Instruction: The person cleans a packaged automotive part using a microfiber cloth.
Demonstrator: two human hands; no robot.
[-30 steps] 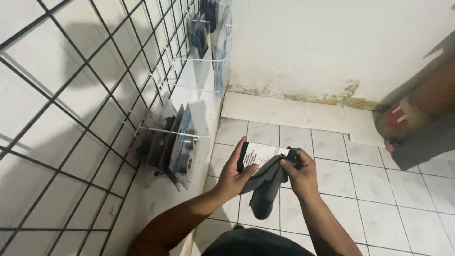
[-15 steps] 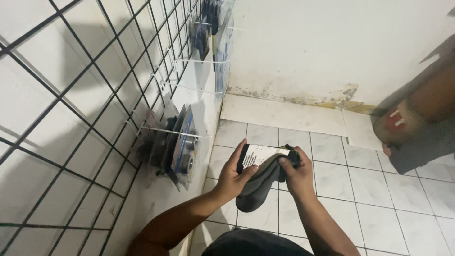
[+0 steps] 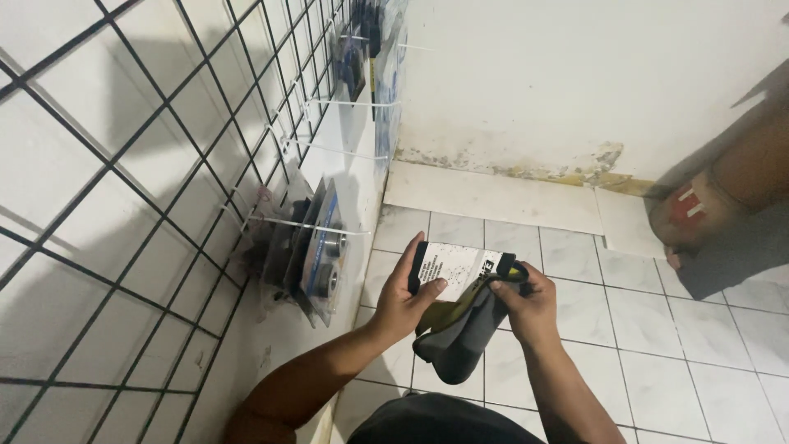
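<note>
My left hand grips the left end of a black-and-white card label that is fixed to a dark grey folded fabric item with a yellowish inner part. My right hand pinches the right end of the label and the top of the fabric, which hangs down between both hands over the tiled floor. Both forearms reach up from the bottom of the view.
A black wire grid panel covers the white wall on the left, with packaged goods hanging on white hooks and more packages higher up. Another person's foot and leg stand at the right by the stained wall base.
Both hands with the label and fabric have shifted slightly. The card is tilted a little more flat and my left thumb now lies across its face.
</note>
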